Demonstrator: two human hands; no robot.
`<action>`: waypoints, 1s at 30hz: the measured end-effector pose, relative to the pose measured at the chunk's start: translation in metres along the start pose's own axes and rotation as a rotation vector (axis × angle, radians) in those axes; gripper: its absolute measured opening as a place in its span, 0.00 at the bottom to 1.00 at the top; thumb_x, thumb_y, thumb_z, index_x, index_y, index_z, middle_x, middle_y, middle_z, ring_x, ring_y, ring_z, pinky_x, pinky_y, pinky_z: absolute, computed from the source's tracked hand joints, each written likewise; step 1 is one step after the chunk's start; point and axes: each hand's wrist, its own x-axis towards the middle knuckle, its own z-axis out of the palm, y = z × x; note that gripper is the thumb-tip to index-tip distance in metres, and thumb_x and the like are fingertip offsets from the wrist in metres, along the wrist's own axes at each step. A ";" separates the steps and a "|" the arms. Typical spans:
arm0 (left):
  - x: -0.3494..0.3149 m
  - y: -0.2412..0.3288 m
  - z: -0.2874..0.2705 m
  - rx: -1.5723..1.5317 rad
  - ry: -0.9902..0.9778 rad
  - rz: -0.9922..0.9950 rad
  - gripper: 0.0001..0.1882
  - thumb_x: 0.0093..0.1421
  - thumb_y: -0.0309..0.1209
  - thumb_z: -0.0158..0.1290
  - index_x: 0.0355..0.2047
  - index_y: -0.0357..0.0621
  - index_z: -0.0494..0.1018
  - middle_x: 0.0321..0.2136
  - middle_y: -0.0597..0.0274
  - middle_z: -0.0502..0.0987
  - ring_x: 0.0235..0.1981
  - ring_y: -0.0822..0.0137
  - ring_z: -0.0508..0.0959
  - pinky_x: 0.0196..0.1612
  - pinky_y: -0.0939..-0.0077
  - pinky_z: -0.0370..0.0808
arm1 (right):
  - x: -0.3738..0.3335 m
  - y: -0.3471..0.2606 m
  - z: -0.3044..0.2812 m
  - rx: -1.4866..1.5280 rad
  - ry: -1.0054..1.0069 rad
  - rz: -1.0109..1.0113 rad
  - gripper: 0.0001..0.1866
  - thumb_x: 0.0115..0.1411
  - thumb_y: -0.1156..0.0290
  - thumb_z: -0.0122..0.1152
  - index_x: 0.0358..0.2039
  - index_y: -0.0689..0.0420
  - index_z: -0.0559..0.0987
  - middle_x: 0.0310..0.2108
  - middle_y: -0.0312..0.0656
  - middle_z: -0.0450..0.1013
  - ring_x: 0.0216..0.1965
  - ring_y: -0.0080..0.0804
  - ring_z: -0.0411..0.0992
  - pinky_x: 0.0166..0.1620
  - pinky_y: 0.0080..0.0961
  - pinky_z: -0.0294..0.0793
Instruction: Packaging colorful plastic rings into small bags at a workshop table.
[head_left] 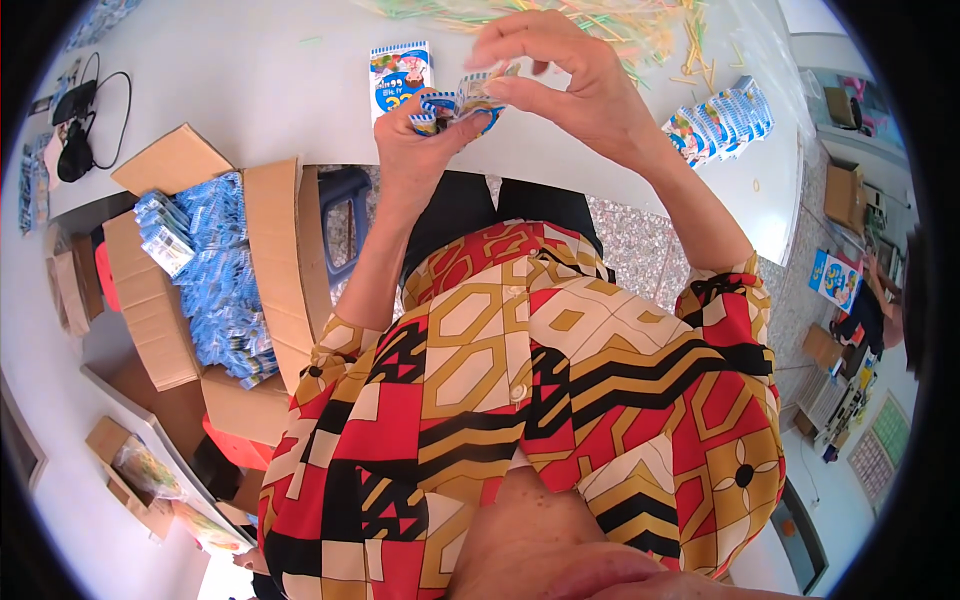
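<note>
My left hand [415, 155] is closed around a small bunch of blue-and-white printed packets [432, 113], held just above the near part of the white table [590, 140]. Over the same bunch is my right hand [585, 85], its thumb at the packets' upper edge. The right hand's other fingers are lifted and apart, and the foremost are slightly blurred. Flat on the table behind my left hand lies a matching packet [400, 70]. To the right of my right wrist rests a fanned row of similar packets [722, 122].
Left of me stands an open cardboard box [150, 300] filled with blue packets [225, 280]. Thin coloured sticks [640, 30] lie on clear plastic at the table's far side. A black corded device [75, 150] sits far left; a blue stool [345, 220] is beside the box.
</note>
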 end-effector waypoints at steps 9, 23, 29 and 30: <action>0.013 0.022 -0.031 -0.120 0.156 0.058 0.12 0.48 0.21 0.62 0.35 0.34 0.77 0.28 0.64 0.79 0.28 0.79 0.75 0.32 0.87 0.71 | -0.013 0.088 0.041 -0.243 0.018 -0.027 0.12 0.54 0.74 0.60 0.40 0.55 0.76 0.41 0.36 0.73 0.35 0.31 0.72 0.37 0.24 0.73; 0.008 0.018 -0.035 -0.165 0.168 0.046 0.12 0.48 0.20 0.61 0.35 0.33 0.77 0.30 0.62 0.79 0.29 0.77 0.76 0.34 0.85 0.72 | 0.008 0.102 0.098 -0.636 -0.218 -0.036 0.12 0.48 0.75 0.60 0.33 0.62 0.69 0.35 0.47 0.67 0.40 0.44 0.70 0.39 0.36 0.73; 0.007 0.016 -0.030 -0.144 0.168 0.015 0.12 0.48 0.19 0.61 0.35 0.31 0.76 0.31 0.60 0.79 0.30 0.76 0.76 0.35 0.84 0.72 | 0.020 0.089 0.090 -0.652 -0.385 0.007 0.05 0.49 0.79 0.53 0.28 0.63 0.74 0.30 0.51 0.71 0.34 0.48 0.73 0.36 0.39 0.73; 0.007 0.016 -0.028 -0.148 0.153 0.016 0.12 0.48 0.19 0.61 0.35 0.31 0.76 0.31 0.60 0.79 0.30 0.76 0.76 0.35 0.84 0.72 | 0.021 0.088 0.091 -0.639 -0.413 -0.033 0.05 0.49 0.79 0.53 0.28 0.63 0.75 0.29 0.51 0.72 0.33 0.48 0.73 0.35 0.39 0.73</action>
